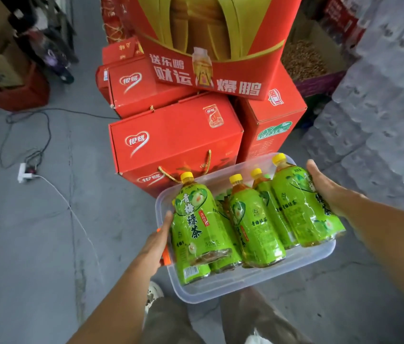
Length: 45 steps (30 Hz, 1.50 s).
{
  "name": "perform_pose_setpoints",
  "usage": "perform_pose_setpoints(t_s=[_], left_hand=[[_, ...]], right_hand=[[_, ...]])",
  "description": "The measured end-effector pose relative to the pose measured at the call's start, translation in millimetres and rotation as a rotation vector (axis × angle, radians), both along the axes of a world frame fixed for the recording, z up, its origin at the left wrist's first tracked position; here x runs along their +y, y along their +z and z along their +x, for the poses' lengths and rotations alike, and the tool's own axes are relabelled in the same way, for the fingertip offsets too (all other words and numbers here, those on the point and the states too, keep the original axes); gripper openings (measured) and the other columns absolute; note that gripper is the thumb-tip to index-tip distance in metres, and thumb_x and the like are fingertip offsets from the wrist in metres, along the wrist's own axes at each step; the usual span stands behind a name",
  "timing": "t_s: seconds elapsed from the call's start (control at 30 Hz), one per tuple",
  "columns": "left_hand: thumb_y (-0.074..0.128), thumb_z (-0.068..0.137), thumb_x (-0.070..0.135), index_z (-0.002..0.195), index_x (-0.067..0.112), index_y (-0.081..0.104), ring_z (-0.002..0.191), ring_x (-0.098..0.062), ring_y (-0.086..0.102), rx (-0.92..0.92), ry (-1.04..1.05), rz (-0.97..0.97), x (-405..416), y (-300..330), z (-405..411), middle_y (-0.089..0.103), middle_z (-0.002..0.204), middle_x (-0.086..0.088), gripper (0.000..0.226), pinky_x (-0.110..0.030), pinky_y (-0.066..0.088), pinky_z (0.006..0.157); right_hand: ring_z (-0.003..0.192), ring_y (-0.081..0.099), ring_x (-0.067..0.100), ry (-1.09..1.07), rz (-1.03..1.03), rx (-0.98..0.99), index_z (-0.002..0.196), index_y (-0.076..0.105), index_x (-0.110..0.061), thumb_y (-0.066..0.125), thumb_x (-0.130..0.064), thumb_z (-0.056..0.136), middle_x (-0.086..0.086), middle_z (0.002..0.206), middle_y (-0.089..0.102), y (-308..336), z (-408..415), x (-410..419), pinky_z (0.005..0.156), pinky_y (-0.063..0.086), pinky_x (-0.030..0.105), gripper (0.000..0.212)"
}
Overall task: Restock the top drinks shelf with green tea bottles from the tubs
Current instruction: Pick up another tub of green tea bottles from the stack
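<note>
A clear plastic tub (250,281) hangs above the floor between my two hands. Inside it lie several green tea bottles (203,224) with green labels and yellow caps, leaning on one another. My left hand (157,244) grips the tub's left edge beside an orange clip. My right hand (324,187) holds the tub's right side, pressed against the outermost bottle (302,207). No drinks shelf is in view.
Stacked red gift boxes (173,140) stand directly ahead, with a red display stand (210,58) on top. Shrink-wrapped water packs (381,108) rise at the right. A power strip with cables (26,171) lies on the grey floor at left. My feet show below the tub.
</note>
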<state>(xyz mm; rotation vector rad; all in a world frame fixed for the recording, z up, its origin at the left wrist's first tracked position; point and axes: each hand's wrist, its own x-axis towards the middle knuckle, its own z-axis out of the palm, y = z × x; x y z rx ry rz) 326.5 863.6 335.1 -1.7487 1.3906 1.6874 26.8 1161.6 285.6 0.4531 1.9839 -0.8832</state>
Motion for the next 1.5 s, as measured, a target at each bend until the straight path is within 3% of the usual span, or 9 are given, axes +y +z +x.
perform_pose_setpoints(t_s=[0.2,0.3,0.4,0.77,0.93,1.07,1.13,1.3,1.5], left_hand=[[0.047,0.056,0.087,0.115,0.017,0.064,0.088,-0.031,0.070,0.070,-0.058,-0.021,1,5,7,0.072,0.095,-0.013,0.093,-0.036,0.056,0.072],[0.051,0.036,0.105,0.119,0.020,0.065,0.099,-0.035,0.071,0.070,-0.043,0.034,-11,-9,13,0.074,0.106,-0.014,0.120,-0.048,0.057,0.088],[0.051,0.028,0.109,0.124,0.023,0.064,0.112,-0.038,0.067,0.039,-0.084,0.056,-30,-51,25,0.072,0.119,-0.013,0.129,-0.059,0.048,0.101],[0.064,0.016,0.101,0.110,0.018,0.066,0.094,-0.032,0.073,0.107,-0.111,0.034,-24,6,70,0.077,0.098,-0.011,0.125,-0.048,0.058,0.087],[0.061,0.037,0.092,0.111,0.017,0.068,0.091,-0.033,0.073,0.107,-0.033,0.023,-49,21,119,0.077,0.095,-0.013,0.105,-0.047,0.060,0.084],[0.052,0.049,0.089,0.097,0.012,0.065,0.070,-0.024,0.066,0.083,0.000,-0.036,-83,37,165,0.070,0.076,-0.009,0.093,-0.033,0.053,0.066],[0.048,0.055,0.086,0.091,0.011,0.063,0.065,-0.021,0.061,0.077,0.014,-0.052,-104,42,191,0.064,0.072,-0.007,0.085,-0.030,0.048,0.061],[0.044,0.042,0.105,0.104,0.006,0.062,0.081,-0.028,0.064,0.052,0.066,-0.114,-173,36,275,0.061,0.078,-0.008,0.118,-0.040,0.050,0.082],[0.050,0.022,0.109,0.131,0.005,0.060,0.118,-0.044,0.062,0.017,0.267,-0.111,-271,21,378,0.064,0.127,-0.027,0.151,-0.056,0.049,0.102]], right_hand=[[0.116,0.060,0.037,-0.026,0.058,0.026,0.128,0.062,-0.019,0.026,-0.111,0.030,0.019,0.131,0.060,14,14,-10,0.109,0.036,0.061,0.139],[0.113,0.062,0.036,-0.041,0.038,0.063,0.123,0.065,-0.016,0.028,-0.106,0.047,0.022,0.124,0.063,45,37,-26,0.108,0.039,0.059,0.124],[0.118,0.060,0.038,-0.104,0.065,0.065,0.128,0.062,-0.020,0.031,-0.111,0.026,0.020,0.132,0.059,17,37,-4,0.108,0.036,0.062,0.140],[0.106,0.065,0.040,-0.148,0.092,0.064,0.127,0.061,-0.012,0.041,-0.108,0.034,0.021,0.125,0.062,30,114,10,0.099,0.046,0.061,0.135],[0.116,0.060,0.039,-0.127,0.091,0.077,0.138,0.052,-0.010,0.041,-0.108,0.031,0.019,0.136,0.057,51,152,-40,0.103,0.043,0.060,0.145],[0.120,0.056,0.037,-0.028,0.057,0.125,0.137,0.052,-0.009,0.037,-0.095,0.069,0.021,0.137,0.054,99,201,-114,0.101,0.044,0.047,0.111],[0.127,0.051,0.036,0.017,0.077,0.117,0.140,0.050,-0.013,0.033,-0.101,0.061,0.020,0.143,0.050,107,222,-150,0.107,0.040,0.051,0.119],[0.146,0.028,0.036,0.174,0.091,0.139,0.153,0.032,-0.025,0.023,-0.107,0.053,0.012,0.163,0.022,86,261,-236,0.115,0.022,0.063,0.130],[0.128,0.050,0.041,0.262,0.067,0.149,0.143,0.048,-0.010,0.027,-0.108,0.044,0.024,0.145,0.047,81,334,-368,0.108,0.038,0.058,0.141]])
